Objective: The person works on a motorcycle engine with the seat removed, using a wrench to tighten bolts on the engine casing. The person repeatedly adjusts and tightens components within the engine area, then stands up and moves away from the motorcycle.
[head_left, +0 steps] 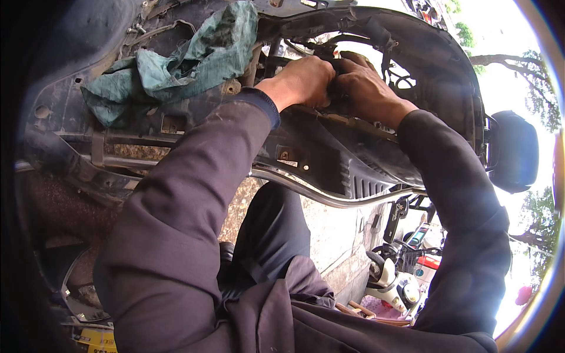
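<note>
Across the upper half, a black vehicle body [329, 153], dusty and scuffed, with cut-outs at the left, moulded ribs near the middle and a curved hollow toward the right. Next in size, a left sleeve [194, 170] and a right sleeve [462, 176], both dark, both reaching up over the body from below. Between the sleeves, a dark trouser leg [273, 226], bent, knee toward the body. Crumpled on the body's upper left, a green cloth [188, 65], stained and creased. Beyond the body's right end, a dark rounded piece [515, 152]. Close together at the hollow, left hand [303, 81] and right hand [369, 91], backs upward, fingers curled in narrow. Smallest, between both hands, a dark part [336, 88], mostly hidden; impossible to tell whether gripped by either.
</note>
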`<state>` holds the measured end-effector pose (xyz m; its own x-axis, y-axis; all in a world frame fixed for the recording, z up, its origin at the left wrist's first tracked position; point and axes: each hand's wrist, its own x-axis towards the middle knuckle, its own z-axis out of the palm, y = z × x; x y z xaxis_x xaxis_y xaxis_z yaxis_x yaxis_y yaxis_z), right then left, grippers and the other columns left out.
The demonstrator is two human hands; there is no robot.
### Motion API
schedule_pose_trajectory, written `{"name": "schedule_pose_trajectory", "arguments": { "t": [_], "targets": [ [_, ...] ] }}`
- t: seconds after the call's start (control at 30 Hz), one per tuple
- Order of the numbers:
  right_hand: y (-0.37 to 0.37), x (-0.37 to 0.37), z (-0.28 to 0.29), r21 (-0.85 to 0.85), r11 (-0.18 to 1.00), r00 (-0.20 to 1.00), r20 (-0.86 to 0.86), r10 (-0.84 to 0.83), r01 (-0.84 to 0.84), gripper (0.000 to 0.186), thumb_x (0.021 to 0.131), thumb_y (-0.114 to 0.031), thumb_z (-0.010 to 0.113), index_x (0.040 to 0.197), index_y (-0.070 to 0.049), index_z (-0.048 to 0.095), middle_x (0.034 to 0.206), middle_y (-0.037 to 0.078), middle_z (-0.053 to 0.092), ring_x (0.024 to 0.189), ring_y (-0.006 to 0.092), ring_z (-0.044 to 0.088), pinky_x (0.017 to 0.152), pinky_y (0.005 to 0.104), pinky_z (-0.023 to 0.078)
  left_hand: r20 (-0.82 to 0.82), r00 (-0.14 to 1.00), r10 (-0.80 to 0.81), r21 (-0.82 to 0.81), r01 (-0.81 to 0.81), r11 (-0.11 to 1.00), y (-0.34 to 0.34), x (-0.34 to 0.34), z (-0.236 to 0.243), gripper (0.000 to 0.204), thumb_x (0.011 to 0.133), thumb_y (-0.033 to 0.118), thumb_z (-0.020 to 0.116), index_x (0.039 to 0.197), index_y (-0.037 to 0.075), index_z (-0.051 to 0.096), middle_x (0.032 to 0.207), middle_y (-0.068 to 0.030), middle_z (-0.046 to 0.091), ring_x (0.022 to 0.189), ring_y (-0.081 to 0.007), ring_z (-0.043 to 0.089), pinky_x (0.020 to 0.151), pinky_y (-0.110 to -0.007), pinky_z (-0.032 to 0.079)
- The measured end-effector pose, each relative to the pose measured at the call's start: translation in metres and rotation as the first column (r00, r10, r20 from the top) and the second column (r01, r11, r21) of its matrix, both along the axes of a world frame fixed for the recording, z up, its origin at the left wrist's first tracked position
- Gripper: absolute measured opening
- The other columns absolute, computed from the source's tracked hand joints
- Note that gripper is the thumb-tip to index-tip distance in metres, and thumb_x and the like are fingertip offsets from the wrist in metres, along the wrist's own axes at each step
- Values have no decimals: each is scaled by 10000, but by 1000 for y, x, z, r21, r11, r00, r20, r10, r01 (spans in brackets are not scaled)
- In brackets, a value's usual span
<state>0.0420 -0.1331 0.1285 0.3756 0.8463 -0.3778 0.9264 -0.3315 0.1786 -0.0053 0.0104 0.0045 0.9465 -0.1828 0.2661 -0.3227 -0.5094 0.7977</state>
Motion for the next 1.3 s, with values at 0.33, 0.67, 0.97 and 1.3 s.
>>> {"name": "schedule_pose_trajectory", "arguments": {
  "t": [0.33, 0.67, 0.97, 1.3],
  "targets": [
    [-5, 8, -9, -42, 993, 994, 32, 107, -106, 251, 771, -202, 736, 978, -62, 759, 1179, 150, 600, 1314, 363, 459, 1087, 543, 371, -41, 999, -34, 170, 41, 985, 5, -3, 11, 197, 709, 177, 756, 872, 67, 777, 911, -184, 752, 924, -365, 732, 817, -461, 594],
    [-5, 6, -11, 0, 996, 996, -15, 88, -88, 266, 787, -175, 715, 1037, -105, 773, 1216, 131, 594, 1362, 358, 437, 1097, 564, 368, -71, 997, -39, 54, 43, 998, 7, -2, 3, 246, 677, 153, 759, 907, 68, 778, 898, -191, 746, 901, -364, 729, 802, -435, 582],
    [0, 5, -10, -121, 987, 993, 40, 113, -107, 274, 832, -159, 705, 1094, -120, 775, 1259, 129, 588, 1436, 359, 375, 1124, 594, 338, -76, 996, -35, 51, 39, 998, 6, 1, -2, 239, 682, 170, 756, 900, 74, 775, 900, -189, 743, 884, -365, 725, 790, -439, 580],
    [2, 5, -7, -144, 980, 990, 11, 139, -136, 285, 834, -176, 713, 1109, -126, 770, 1273, 120, 590, 1437, 341, 379, 1129, 602, 321, -134, 988, -75, 78, 86, 993, 9, 1, 1, 277, 705, 163, 771, 973, 94, 772, 986, -155, 763, 996, -349, 728, 862, -445, 590]
  ]
}}
